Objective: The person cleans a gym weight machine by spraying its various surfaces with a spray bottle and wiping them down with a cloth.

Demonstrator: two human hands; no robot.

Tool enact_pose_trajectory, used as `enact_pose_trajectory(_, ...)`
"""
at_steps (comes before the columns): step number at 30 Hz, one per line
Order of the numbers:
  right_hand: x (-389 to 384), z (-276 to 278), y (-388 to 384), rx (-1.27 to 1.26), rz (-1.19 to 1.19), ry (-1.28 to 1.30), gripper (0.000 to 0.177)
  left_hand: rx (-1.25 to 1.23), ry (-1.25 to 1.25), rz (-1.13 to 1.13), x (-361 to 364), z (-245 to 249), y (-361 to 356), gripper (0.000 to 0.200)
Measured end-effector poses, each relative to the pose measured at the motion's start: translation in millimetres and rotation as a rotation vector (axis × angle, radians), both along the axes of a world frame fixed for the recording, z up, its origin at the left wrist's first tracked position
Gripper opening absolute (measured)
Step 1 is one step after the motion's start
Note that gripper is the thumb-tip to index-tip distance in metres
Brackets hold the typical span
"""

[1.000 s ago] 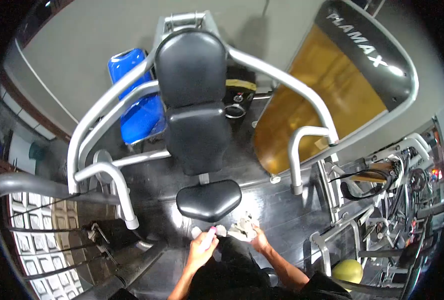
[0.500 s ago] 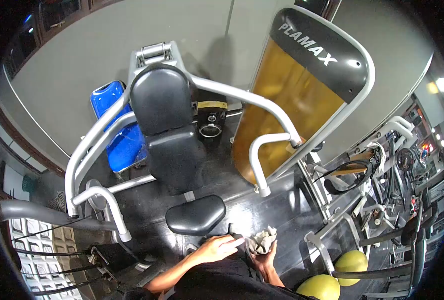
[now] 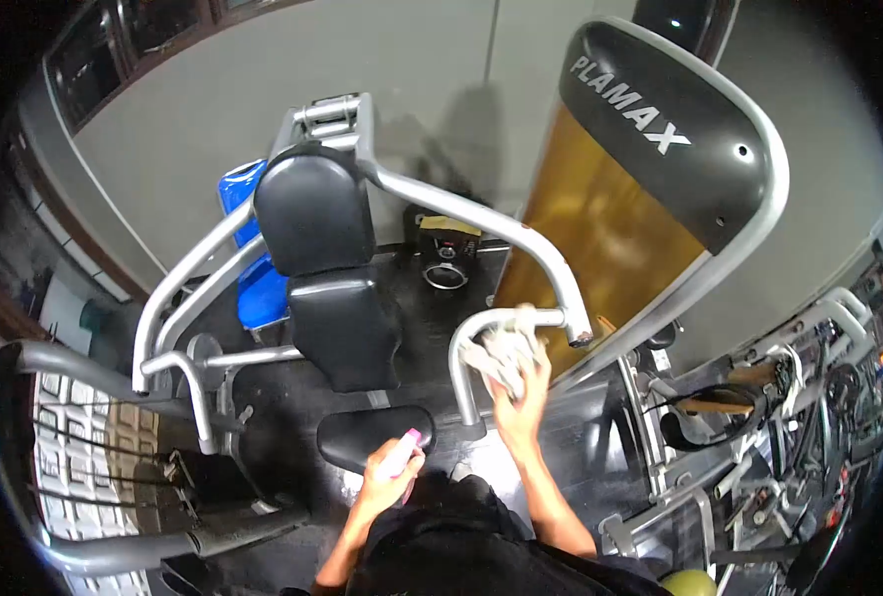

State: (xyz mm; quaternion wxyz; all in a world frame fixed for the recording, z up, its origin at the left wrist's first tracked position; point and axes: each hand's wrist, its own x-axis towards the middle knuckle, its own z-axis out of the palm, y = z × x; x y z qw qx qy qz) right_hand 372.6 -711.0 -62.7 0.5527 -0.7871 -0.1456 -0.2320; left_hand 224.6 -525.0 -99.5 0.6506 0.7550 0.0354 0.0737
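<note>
My left hand (image 3: 390,479) is closed around a small bottle (image 3: 399,455), pale with a pink top, in front of the black seat (image 3: 347,437). Raised at the right, my right hand (image 3: 523,402) holds a crumpled whitish cloth (image 3: 506,360) against or just in front of the curved grey handle (image 3: 458,372) of the exercise machine. The cloth covers part of that handle, so contact cannot be made out for certain. Behind the seat stand the machine's black back pads (image 3: 314,214).
A tall weight housing (image 3: 640,169) marked PLAMAX rises at the right. A blue object (image 3: 261,298) and a black and yellow box (image 3: 449,253) stand by the wall. More gym equipment (image 3: 759,497) fills the right, with a yellow ball (image 3: 690,583) below.
My right hand has moved up and forward with the cloth to the right handle. My left hand has shifted left, and the bottle shows more clearly. The view has shifted.
</note>
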Motion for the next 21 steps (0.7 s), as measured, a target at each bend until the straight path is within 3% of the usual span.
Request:
enact_pose_trajectory(3,41.1,8.2,28.0,-0.295,0.231,0.014,0.046,-0.006,-0.029,0.154,1.1,-2.2,-14.8,0.012)
enact_pose_trajectory(4,38.8,13.0,33.5,-0.484,0.289,-0.053,0.044,-0.042,-0.024,0.208,1.5,3.3,-20.1,0.011)
enact_pose_trajectory(6,22.7,5.2,32.3,-0.584,0.350,-0.088,0.044,-0.085,0.020,0.251,-1.1,10.0,-27.1,0.011)
enact_pose_trajectory(7,10.0,-3.4,24.7,-0.574,0.394,-0.086,0.059,-0.137,0.064,0.283,-2.9,11.5,-29.9,0.011)
enact_pose_trajectory(11,-35.6,-10.4,-27.1,-0.591,0.546,0.029,0.054,-0.115,0.073,0.325,-5.8,12.0,-36.8,0.011)
enact_pose_trajectory(13,-44.7,-8.7,-47.9,-0.270,0.597,0.392,0.046,-0.076,0.041,0.308,-4.9,10.5,-38.5,0.011)
enact_pose_trajectory(14,-39.9,-10.6,-55.8,-0.270,0.601,0.393,0.046,-0.075,0.043,0.312,-4.1,10.1,-39.4,0.011)
enact_pose_trajectory(16,-23.7,-13.9,-64.6,-0.055,0.530,0.695,0.034,-0.018,0.061,0.290,0.8,10.1,-40.7,0.012)
enact_pose_trajectory(18,-3.3,-5.9,-56.9,-0.106,0.363,0.311,0.036,-0.037,0.048,0.291,7.0,11.3,-43.9,0.011)
enact_pose_trajectory(21,28.0,13.4,-23.6,-0.179,0.265,0.034,0.043,-0.042,0.025,0.295,13.7,13.3,-49.3,0.011)
